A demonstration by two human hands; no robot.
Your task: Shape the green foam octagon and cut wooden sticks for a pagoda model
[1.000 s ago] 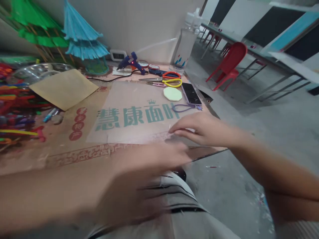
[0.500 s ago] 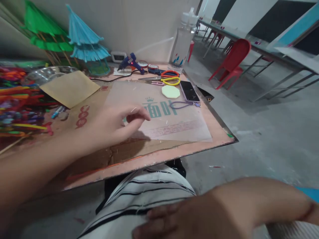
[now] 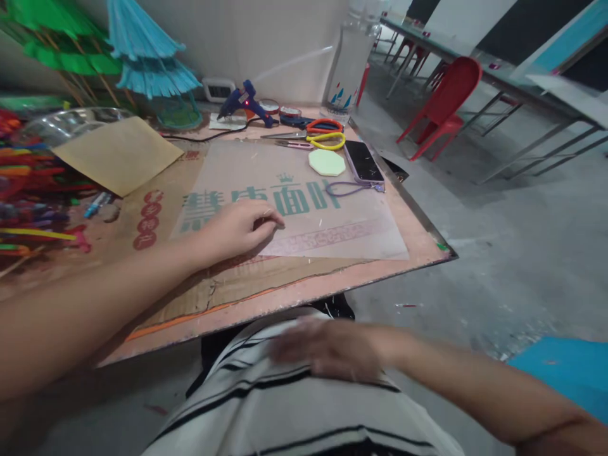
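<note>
My left hand [image 3: 244, 228] rests on a translucent sheet [image 3: 361, 215] laid over printed cardboard [image 3: 178, 285]. Its fingers are curled, with thumb and forefinger tips together and nothing visible between them. Over my lap, my right hand [image 3: 327, 348] lies against striped cloth [image 3: 285, 411]; motion blurs it, but its fingers look stretched out flat. Beyond my left hand are a pale green octagonal pad [image 3: 327, 163], a phone [image 3: 363, 161] with a purple strap, and scissors [image 3: 325, 134] with red and yellow handles.
A blue glue gun [image 3: 244, 101] with a lit red light stands at the back, near a clear bottle [image 3: 349, 69]. Green [image 3: 61, 38] and blue [image 3: 147, 50] paper umbrellas, a metal tray [image 3: 71, 120] and colourful strips [image 3: 33, 171] occupy the left. A red chair [image 3: 449, 104] stands beyond.
My left hand has settled lower on the sheet, its thumb and forefinger closing together. My right hand has moved forward and up across the striped cloth. The view has shifted slightly.
</note>
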